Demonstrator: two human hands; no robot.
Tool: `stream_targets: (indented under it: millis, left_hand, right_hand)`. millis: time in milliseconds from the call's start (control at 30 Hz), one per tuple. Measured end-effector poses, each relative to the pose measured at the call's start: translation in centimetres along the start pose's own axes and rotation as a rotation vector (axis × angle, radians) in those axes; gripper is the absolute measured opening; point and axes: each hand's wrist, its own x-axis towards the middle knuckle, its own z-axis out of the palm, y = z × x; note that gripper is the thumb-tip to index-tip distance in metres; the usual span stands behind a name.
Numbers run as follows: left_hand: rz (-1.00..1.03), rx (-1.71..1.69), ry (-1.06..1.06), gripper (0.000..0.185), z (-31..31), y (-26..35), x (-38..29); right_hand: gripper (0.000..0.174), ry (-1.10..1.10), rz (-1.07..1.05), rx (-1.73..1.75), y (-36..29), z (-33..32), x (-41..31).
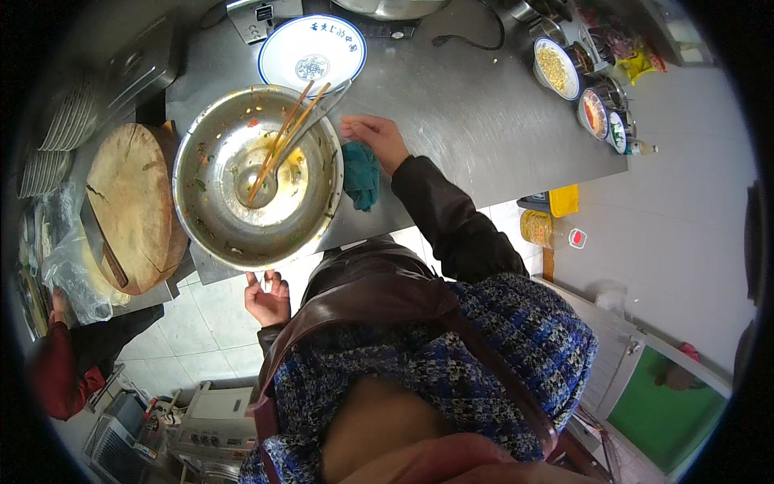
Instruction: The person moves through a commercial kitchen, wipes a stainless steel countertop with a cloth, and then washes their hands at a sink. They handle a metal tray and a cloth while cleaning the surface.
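A large stainless steel basin [205, 224] stands at the near edge of the steel table, its inside smeared with oil and food bits. A metal ladle [323, 112] and wooden chopsticks [289, 130] rest in it. My left hand [268, 298] is below the basin's near rim, palm up with fingers curled; whether it touches the rim I cannot tell. To the right of the basin, my right hand [376, 138] hovers by a teal cloth [361, 175], its fingers together; nothing shows in it. Beyond the basin lies a white oval plate [290, 45] with a blue rim.
Left of the basin is a round wooden chopping block [130, 199] with a cleaver [106, 248]. Another person's hand [58, 305] is near a plastic bag [75, 272]. Bowls of ingredients [556, 69] line the right side; a black cable [484, 45] lies at the back.
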Motion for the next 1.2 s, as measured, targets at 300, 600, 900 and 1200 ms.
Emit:
stream_targets:
  millis: [300,600,900,1200]
  left_hand:
    - [0.006,0.019,-0.156,0.042,0.8,-1.2,2.6]
    - [-0.063,0.308,-0.075,0.046,-0.4,-1.3,3.7]
    - [0.030,0.530,0.385,0.064,-6.3,-4.2,6.7]
    - [0.231,0.809,0.250,0.045,-15.3,-4.7,8.6]
  right_hand:
    - [0.043,-0.131,-0.494,-1.410,6.6,1.8,-9.4]
    - [0.053,0.171,-0.473,-1.438,2.9,-13.2,4.8]
    - [0.044,0.724,-0.515,-1.051,-5.2,-27.6,8.5]
    - [0.044,0.935,0.163,-1.250,-11.0,-36.9,27.2]
